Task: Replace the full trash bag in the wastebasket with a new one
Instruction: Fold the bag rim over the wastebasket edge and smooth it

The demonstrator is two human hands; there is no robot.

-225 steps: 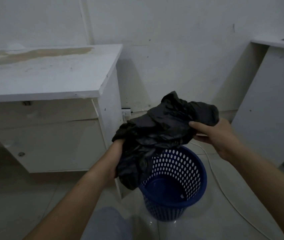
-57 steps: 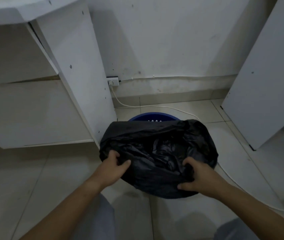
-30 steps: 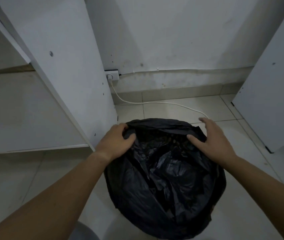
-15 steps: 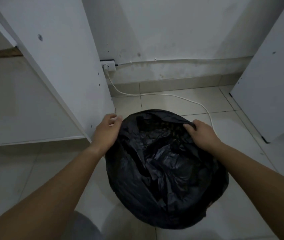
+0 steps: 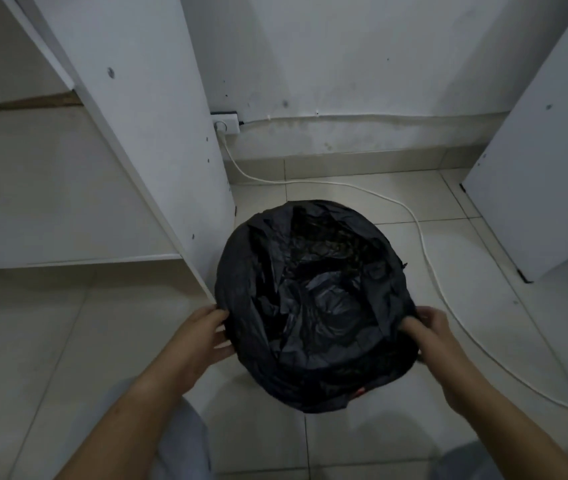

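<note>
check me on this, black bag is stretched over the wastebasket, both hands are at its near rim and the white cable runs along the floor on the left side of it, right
Not quite: the white cable runs along the floor on the right side of the wastebasket, from the wall socket. The rest holds in the head view: the black bag is stretched over the wastebasket, with the left hand and right hand at its near rim.
</note>
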